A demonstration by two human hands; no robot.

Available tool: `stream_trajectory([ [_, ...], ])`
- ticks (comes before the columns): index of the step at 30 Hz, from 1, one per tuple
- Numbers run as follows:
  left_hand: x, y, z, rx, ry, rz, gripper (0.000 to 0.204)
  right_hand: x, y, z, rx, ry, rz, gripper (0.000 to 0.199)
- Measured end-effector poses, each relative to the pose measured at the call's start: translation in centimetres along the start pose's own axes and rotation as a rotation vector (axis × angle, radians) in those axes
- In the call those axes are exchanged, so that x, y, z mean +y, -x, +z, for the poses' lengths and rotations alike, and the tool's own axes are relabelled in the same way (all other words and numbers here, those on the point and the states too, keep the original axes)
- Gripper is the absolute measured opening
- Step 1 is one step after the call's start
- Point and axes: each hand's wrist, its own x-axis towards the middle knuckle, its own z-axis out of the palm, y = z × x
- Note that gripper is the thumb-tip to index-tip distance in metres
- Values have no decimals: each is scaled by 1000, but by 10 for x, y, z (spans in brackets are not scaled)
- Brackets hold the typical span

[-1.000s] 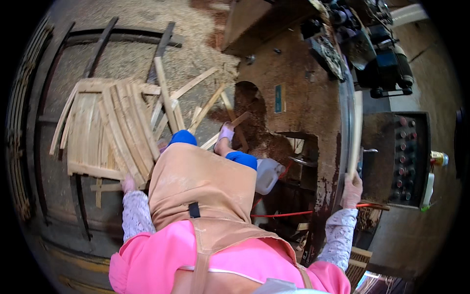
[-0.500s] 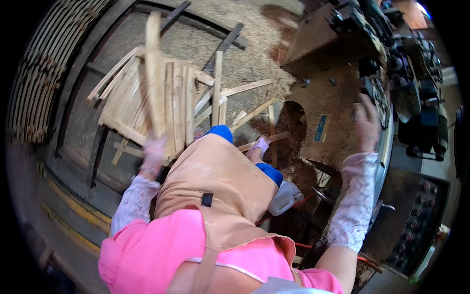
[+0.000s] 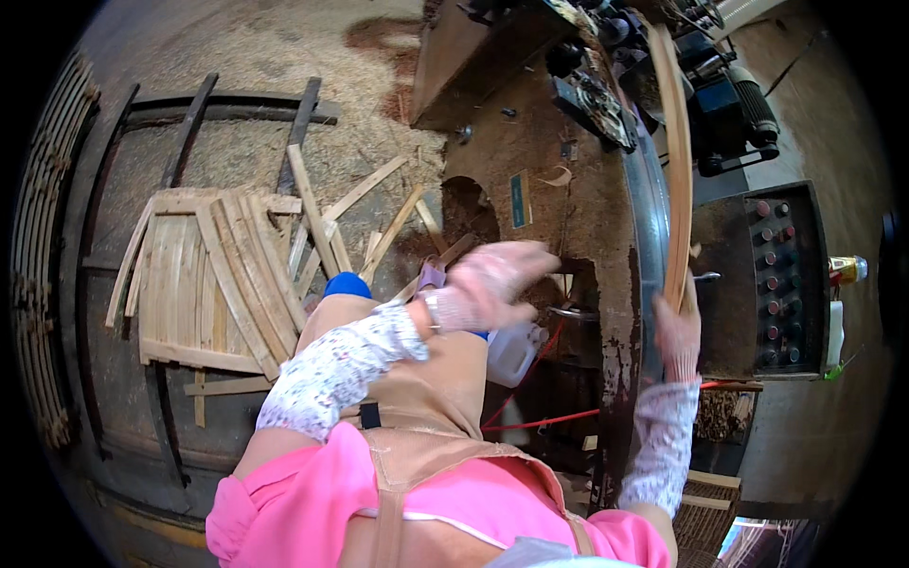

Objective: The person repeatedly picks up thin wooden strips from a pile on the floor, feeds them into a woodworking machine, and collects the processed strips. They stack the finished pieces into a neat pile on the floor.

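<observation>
A long pale wooden strip (image 3: 678, 180) lies along the metal bed (image 3: 649, 204) of a machine on my right, its far end among the machine heads. My right hand (image 3: 677, 333) is closed around the strip's near end. In front of my apron, my left hand (image 3: 497, 279) is in the air, gloved in pink and slightly blurred. Its fingers are stretched out with the thumb apart, and it holds nothing. On the left, a pile of wooden strips (image 3: 180, 303) rests on dark metal rails, out of reach of both hands.
A control box (image 3: 781, 284) with several knobs stands right of the bed. Motors (image 3: 753, 104) sit at the far right. Loose wood pieces (image 3: 365, 185) lie on the sawdust-covered floor. A white plastic jug (image 3: 513, 355) stands near my knees, beside a red hose (image 3: 549, 421).
A strip my left hand held over the pile now lies on the machine bed, gripped by my right hand. My left hand has let go and moved right. The view has turned rightward.
</observation>
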Motion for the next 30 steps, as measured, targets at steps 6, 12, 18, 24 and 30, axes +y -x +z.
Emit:
stream_trajectory([
  [6,-101,148,-25,313,144,-975,60,179,12,-70,228,272,84,69],
  [12,-150,253,-71,556,24,-1378,61,104,-169,10,619,191,-58,67],
  [18,-227,362,-99,565,-488,-1737,73,127,-156,10,382,253,-251,57],
  [24,-261,493,-103,568,-364,-2111,53,178,38,-56,245,199,19,44],
  [30,-262,514,-88,825,212,-1823,47,210,62,-77,413,155,82,38],
])
